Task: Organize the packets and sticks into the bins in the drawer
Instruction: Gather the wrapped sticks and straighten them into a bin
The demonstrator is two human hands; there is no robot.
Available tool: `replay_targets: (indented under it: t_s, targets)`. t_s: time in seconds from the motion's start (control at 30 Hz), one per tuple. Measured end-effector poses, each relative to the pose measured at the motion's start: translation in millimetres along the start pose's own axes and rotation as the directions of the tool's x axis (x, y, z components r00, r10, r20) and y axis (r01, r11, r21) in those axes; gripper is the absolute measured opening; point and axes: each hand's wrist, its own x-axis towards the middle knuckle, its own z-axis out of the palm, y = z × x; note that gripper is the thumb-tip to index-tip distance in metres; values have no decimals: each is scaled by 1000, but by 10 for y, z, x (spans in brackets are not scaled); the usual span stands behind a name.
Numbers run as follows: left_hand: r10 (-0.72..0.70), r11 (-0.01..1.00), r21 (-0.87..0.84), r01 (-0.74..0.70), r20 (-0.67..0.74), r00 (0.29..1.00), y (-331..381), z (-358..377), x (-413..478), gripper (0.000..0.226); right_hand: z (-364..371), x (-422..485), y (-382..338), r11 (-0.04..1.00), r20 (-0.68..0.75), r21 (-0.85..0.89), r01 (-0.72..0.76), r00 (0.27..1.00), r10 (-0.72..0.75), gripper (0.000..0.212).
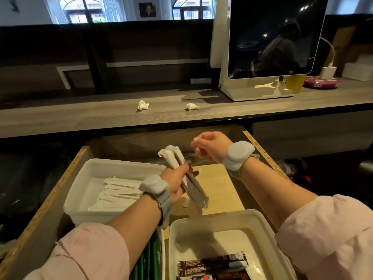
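Left of the left hand [177, 182], a white bin [74, 199] held white wrapped sticks [115, 193]. The left hand gripped a bundle of white and grey sticks [174, 156]. Just right of it — the right hand [212, 146], fingers curled; whether it pinched anything was unclear. Nearer, below both hands, a second bin [222, 216] held dark packets [218, 265].

- In the wooden drawer [48, 196]: white plastic bin [121, 163] of paper sticks [117, 191] rear-left; second plastic bin [212, 216] with dark foil packets [214, 264] front-right.
- Grey tabletop [80, 116] behind carries white-framed screen [268, 35], right.
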Motion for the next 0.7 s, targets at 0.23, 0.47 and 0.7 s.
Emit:
replay_targets:
  t_s: [0.23,0.47,0.7]
  targets:
    - [-102,966,-232,114,65,993,169,-97,-45,36,196,-124,13,864,298,-470,180,954,-37,10]
    - [-111,962,-236,135,113,987,212,-154,-124,32,329,-116,146,815,240,-532,228,964,-114,14]
    - [-108,947,-288,144,138,985,234,-153,-157,31,320,-87,190,830,162,-526,185,980,-116,14]
